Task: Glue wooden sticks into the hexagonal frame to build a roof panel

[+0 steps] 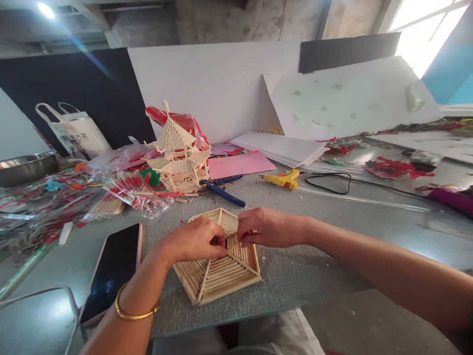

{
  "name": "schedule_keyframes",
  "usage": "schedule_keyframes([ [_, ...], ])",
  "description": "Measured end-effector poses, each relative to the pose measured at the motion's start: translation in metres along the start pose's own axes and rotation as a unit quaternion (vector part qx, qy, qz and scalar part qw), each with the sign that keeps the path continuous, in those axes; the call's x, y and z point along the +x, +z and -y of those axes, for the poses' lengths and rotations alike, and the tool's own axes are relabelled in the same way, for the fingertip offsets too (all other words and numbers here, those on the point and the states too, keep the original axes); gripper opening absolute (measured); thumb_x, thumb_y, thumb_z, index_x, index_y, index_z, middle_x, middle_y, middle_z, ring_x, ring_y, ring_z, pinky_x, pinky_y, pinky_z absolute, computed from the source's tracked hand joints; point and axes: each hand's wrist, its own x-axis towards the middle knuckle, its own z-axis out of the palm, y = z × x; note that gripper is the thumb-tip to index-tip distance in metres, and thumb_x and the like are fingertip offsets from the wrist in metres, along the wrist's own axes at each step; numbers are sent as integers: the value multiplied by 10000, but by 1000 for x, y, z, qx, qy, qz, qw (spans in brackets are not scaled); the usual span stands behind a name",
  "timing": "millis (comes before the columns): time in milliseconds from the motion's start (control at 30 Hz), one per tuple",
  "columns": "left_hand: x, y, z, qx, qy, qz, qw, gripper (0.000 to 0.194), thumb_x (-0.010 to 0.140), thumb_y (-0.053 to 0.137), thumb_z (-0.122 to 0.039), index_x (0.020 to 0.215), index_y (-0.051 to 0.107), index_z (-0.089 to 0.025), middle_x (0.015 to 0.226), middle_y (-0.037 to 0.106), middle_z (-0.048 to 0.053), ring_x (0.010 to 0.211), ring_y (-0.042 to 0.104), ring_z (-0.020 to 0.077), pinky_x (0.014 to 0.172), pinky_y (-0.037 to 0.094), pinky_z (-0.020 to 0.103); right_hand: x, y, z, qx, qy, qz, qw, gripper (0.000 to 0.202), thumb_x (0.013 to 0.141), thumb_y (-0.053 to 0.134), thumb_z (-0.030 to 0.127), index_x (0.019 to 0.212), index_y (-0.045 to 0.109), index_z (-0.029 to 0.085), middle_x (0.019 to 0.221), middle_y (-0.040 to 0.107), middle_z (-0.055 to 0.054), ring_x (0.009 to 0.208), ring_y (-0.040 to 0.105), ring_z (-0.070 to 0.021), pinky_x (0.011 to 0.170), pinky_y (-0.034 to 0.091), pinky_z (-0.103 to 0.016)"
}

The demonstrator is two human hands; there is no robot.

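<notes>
A hexagonal panel of thin wooden sticks (pixel 225 273) lies flat near the front edge of the table, its sticks laid in wedges around the centre. My left hand (pixel 201 239) rests over its left middle, fingers closed in a pinch near the centre. From the right, my right hand (pixel 262 227) reaches over the panel's upper right side, its fingers also pinched close to the centre. Whatever sits between the fingertips of either hand is too small or hidden to name. A gold bracelet (pixel 135 315) circles my left wrist.
Behind the panel lie blue-handled pliers (pixel 225 191) and a yellow glue gun (pixel 283 179) with a black cord. A stick-built pagoda model (pixel 179 162) stands at the back. To the left are a phone (pixel 114 268), wrapped stick bundles (pixel 129 192) and a metal bowl (pixel 27 167).
</notes>
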Motion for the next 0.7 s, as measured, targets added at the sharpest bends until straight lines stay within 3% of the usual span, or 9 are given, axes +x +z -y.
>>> schedule_keyframes([
  [367, 0, -4, -4, 0, -12, 39, 999, 167, 703, 496, -219, 718, 658, -179, 634, 628, -9, 559, 504, 98, 520, 311, 230, 0, -2, 4, -3, 3, 10, 1000, 76, 778, 591, 89, 748, 655, 119, 690, 550, -5, 663, 478, -77, 625, 369, -187],
  [700, -1, -1, -3, -5, -8, 21, 1000, 153, 683, 501, -200, 686, 654, -183, 600, 618, -7, 530, 491, 98, 501, 297, 230, -1, -2, 6, -8, 4, 10, 1000, 97, 783, 575, 82, 746, 655, 121, 688, 537, -2, 656, 476, -75, 615, 366, -185],
])
